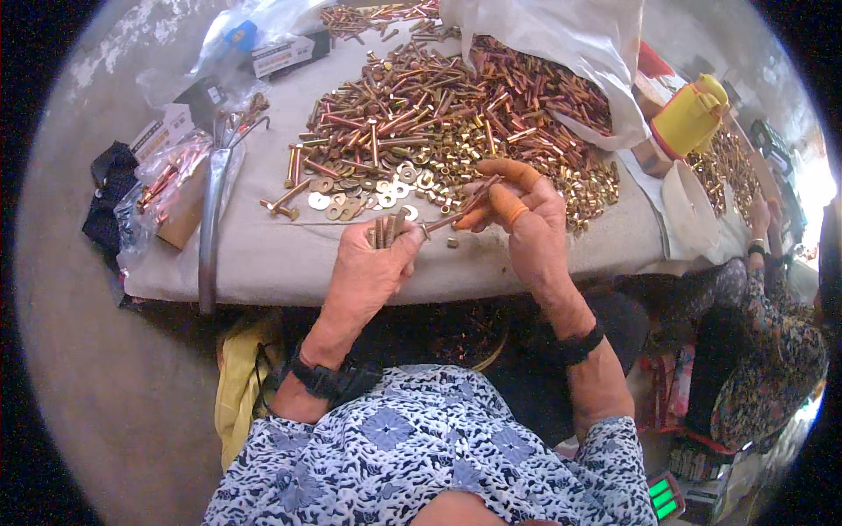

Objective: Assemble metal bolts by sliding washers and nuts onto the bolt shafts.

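My left hand (375, 263) is closed around several bolts (387, 230) whose ends stick up between thumb and fingers. One more bolt (454, 214) lies slantwise between my hands, its near end close to my left thumb. On its far end, my right hand (537, 230) has its fingers closed; orange covers sit on some fingertips. Just beyond my hands are flat washers (351, 198), loosely spread. Brass-coloured nuts (579, 186) lie past my right hand, and a large heap of bolts (412, 92) spreads behind them.
A bent metal bar (210, 228) hangs over the table's (289, 267) left front edge, near plastic bags (180, 171) of bolts. White sheeting (570, 44) covers part of the heap. A yellow container (690, 116) stands at right, near another person's hands (765, 219).
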`<state>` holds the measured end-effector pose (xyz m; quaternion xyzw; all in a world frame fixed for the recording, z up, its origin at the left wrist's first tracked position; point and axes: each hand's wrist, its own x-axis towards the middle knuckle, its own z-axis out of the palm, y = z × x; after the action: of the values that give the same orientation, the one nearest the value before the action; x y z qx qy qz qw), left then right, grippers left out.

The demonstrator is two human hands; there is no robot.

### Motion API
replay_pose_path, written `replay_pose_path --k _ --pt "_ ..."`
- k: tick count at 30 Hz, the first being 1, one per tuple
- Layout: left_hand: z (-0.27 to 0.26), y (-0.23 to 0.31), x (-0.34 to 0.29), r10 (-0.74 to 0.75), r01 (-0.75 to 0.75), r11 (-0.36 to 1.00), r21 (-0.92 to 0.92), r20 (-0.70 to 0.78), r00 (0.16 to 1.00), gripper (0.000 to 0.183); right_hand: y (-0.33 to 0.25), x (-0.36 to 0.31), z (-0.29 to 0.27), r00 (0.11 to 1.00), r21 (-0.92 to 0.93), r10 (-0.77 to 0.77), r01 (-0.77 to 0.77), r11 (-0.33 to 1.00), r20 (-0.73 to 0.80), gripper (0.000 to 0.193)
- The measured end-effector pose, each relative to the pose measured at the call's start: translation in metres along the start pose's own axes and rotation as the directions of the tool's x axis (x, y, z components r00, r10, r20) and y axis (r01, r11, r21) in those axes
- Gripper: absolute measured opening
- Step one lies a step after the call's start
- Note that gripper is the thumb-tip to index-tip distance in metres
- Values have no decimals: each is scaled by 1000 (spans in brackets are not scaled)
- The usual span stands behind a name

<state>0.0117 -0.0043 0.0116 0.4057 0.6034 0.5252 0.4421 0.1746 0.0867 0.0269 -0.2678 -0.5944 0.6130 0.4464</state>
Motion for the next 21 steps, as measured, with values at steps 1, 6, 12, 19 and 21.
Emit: replay_pose_path --k 1,6,12,19,21 --pt "0 1 -1 -5 5 1000 -1 -11 1000 19 0 0 0 1000 19 -3 3 1000 9 28" --pt "-1 3 -1 6 -6 1000 -3 -18 1000 20 3 1 0 1000 102 -9 8 995 16 24" --pt "0 4 -1 -14 15 996 85 -5 1000 18 5 -6 2 999 -252 25 -14 968 38 22" --pt "-4 3 -2 41 -47 998 48 129 991 18 11 -12 -1 987 -415 -67 122 901 144 28" --pt "-6 1 -1 -5 1 999 46 76 997 17 7 -11 -3 997 -378 -33 55 924 63 31"
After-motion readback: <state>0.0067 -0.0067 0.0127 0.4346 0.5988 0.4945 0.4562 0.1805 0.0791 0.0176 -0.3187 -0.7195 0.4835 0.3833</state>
